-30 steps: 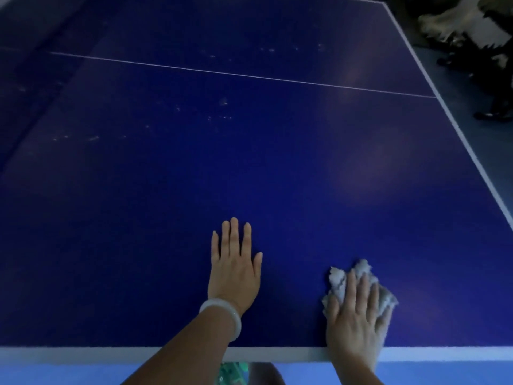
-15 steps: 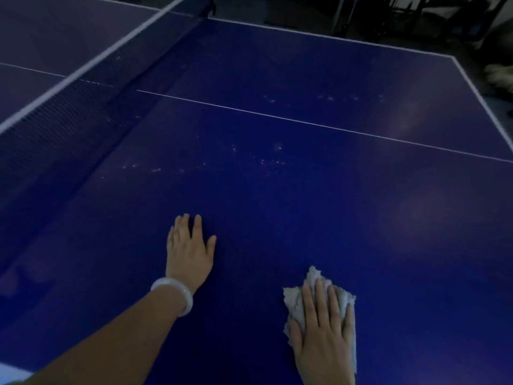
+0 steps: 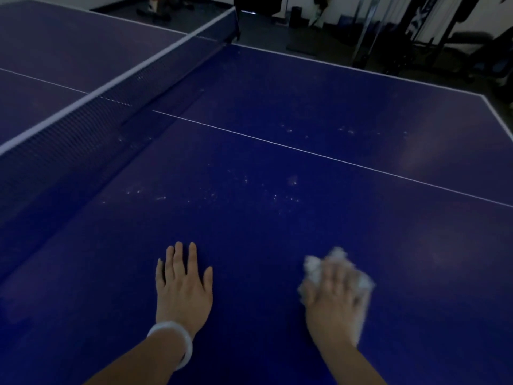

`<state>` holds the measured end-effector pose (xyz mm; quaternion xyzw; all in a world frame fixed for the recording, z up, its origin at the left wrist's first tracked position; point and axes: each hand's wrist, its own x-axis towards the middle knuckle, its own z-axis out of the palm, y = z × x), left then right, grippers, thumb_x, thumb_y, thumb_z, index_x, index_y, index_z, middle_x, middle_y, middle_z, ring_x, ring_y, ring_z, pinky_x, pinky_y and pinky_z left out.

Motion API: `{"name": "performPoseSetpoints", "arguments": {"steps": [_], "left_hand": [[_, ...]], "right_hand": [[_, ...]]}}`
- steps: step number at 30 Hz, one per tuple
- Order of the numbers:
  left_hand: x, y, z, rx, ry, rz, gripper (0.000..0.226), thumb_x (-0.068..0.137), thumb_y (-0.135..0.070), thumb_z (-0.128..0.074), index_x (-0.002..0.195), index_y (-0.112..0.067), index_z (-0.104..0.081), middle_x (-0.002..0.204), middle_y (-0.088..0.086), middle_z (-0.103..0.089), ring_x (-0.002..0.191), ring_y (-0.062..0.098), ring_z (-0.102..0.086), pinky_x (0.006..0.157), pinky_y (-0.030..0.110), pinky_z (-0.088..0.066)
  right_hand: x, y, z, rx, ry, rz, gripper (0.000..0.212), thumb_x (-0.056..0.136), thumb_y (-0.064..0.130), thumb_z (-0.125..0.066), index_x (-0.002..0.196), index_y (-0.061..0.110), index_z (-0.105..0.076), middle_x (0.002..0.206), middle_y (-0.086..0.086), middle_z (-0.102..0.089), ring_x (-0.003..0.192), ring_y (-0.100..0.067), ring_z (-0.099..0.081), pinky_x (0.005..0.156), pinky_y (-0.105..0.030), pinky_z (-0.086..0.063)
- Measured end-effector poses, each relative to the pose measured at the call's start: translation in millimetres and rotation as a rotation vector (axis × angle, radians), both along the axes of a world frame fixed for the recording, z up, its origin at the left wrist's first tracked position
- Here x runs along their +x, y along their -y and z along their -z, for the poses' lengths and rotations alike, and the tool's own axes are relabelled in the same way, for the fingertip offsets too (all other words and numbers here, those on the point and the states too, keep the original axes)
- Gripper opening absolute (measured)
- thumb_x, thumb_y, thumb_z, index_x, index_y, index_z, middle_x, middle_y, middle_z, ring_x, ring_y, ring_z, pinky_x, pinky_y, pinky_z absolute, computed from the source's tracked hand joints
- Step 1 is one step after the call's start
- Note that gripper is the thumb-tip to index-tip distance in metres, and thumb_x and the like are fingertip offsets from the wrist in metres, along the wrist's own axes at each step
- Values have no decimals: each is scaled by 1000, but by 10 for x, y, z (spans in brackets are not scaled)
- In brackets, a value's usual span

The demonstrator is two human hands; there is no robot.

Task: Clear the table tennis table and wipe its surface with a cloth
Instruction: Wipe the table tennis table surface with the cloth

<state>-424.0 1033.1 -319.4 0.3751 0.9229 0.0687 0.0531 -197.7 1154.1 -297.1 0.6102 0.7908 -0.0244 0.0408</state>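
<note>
The blue table tennis table [image 3: 319, 218] fills the view, with a thin white centre line across it. My left hand [image 3: 181, 287] lies flat on the surface with fingers spread, a pale bangle on its wrist. To its right, my right hand [image 3: 333, 298] presses a crumpled white cloth [image 3: 316, 266] onto the table; hand and cloth are blurred by motion. Pale specks and smudges [image 3: 277, 195] dot the surface beyond both hands.
The net [image 3: 91, 109] runs diagonally from the left edge to the far post at top centre. Past the table's far edge stand dark gym gear and frames [image 3: 416, 31]. The right corner of the table [image 3: 483, 97] shows at the upper right.
The view has lifted and the net has come further in. Both hands have slid forward on the table, away from the near edge, the right one wiping with the cloth.
</note>
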Motion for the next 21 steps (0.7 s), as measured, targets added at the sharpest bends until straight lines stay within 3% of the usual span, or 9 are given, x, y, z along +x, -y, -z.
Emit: {"name": "performPoseSetpoints", "arguments": {"steps": [2, 4, 6, 8, 11, 14, 16, 18, 21], "left_hand": [[8, -2, 1, -2, 6, -4, 73, 92, -54, 1, 155, -19, 1, 163, 9, -1, 150, 23, 5, 122, 43, 3], [-1, 2, -7, -8, 4, -6, 72, 91, -54, 3, 154, -19, 4, 163, 8, 0, 150, 22, 7, 122, 43, 5], [-16, 2, -14, 9, 6, -10, 70, 92, -53, 1, 153, -19, 4, 163, 8, -2, 150, 22, 6, 122, 43, 5], [-19, -3, -10, 26, 14, -8, 68, 92, -54, 1, 151, -20, 6, 163, 8, -3, 150, 21, 6, 122, 43, 4], [-10, -17, 4, 28, 14, 3, 69, 94, -56, 8, 151, -19, 4, 163, 9, -3, 150, 21, 7, 122, 43, 6], [-12, -32, 0, 13, 3, 7, 73, 90, -55, 7, 153, -17, -2, 162, 10, -8, 150, 22, 1, 122, 44, 2], [-18, -34, 10, 2, -1, 8, 72, 90, -55, 9, 152, -19, 2, 163, 9, -5, 150, 22, 4, 122, 44, 3], [-13, -21, 21, 10, 13, -1, 72, 88, -56, 12, 151, -21, 9, 163, 7, 1, 149, 20, 11, 122, 42, 7], [-13, -14, 24, 12, 17, -5, 72, 89, -56, 12, 152, -21, 7, 163, 7, 2, 149, 20, 12, 122, 42, 7]], "right_hand": [[-226, 64, 42, 2, -12, -422, 67, 98, 49, -32, 156, 17, -19, 163, -9, -16, 150, -32, -17, 114, -57, -15], [-226, -94, 77, -33, -1, -571, 65, 99, 53, -24, 154, 20, -26, 162, -4, -21, 149, -27, -19, 115, -54, -17], [-84, -462, 122, -1, 83, -481, 67, 100, 53, -18, 157, 20, -7, 165, -5, -4, 151, -28, -3, 120, -56, -9], [78, -914, 157, 2, 110, -240, 67, 99, 52, -13, 156, 23, 11, 164, -5, 11, 151, -29, 10, 120, -57, -3], [50, -1418, 72, -83, -40, 77, 65, 97, 55, -1, 156, 29, 9, 165, 0, 10, 151, -22, 9, 121, -55, 2], [-396, -1696, 78, -74, -68, 147, 67, 97, 57, -2, 157, 27, 3, 165, -1, 7, 152, -23, 7, 120, -56, 4], [-798, -1729, 82, -73, -54, -19, 66, 98, 54, 0, 157, 25, 4, 165, -3, 5, 152, -24, 7, 120, -55, 5], [-1079, -1577, 144, -46, -17, -346, 66, 97, 55, 3, 156, 26, 8, 165, 0, 9, 151, -22, 10, 120, -53, 7], [-982, -1375, 226, -36, 10, -652, 72, 93, 63, 7, 156, 29, 11, 164, 5, 15, 151, -18, 14, 122, -50, 6]]}}
